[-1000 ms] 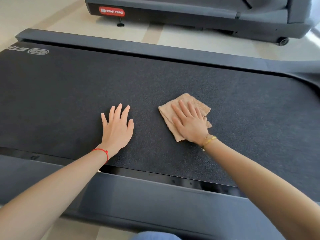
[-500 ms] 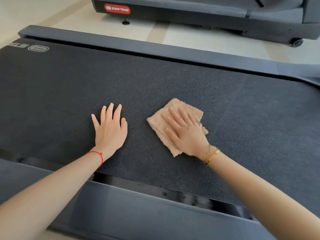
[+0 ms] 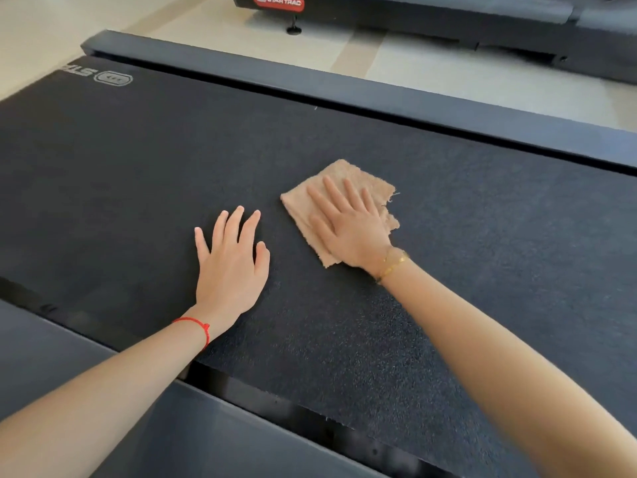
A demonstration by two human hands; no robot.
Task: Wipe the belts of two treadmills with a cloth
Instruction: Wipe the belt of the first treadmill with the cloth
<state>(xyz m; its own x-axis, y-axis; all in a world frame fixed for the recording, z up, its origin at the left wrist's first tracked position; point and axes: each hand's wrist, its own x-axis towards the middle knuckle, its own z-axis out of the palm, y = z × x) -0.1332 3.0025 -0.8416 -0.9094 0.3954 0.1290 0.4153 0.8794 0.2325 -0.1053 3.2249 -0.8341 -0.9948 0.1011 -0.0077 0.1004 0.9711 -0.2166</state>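
Observation:
A black textured treadmill belt (image 3: pixel 482 236) fills most of the view. A folded tan cloth (image 3: pixel 348 174) lies on its middle. My right hand (image 3: pixel 348 229), with a gold bracelet at the wrist, lies flat on the cloth with fingers spread, pressing it onto the belt. My left hand (image 3: pixel 231 267), with a red string at the wrist, rests flat on the bare belt just left of the cloth, fingers apart and holding nothing. A second treadmill (image 3: pixel 448 15) with a red STAR TRAC label stands at the top of the view.
Dark grey side rails run along the belt's far side (image 3: pixel 379 94) and near side (image 3: pixel 172 436). A strip of pale floor (image 3: pixel 413 60) separates the two treadmills. A white logo (image 3: pixel 113 78) marks the belt's far left corner.
My right hand has slid the cloth a little to the left across the belt, closer to my left hand. The view has shifted, so the second treadmill sits higher in the frame.

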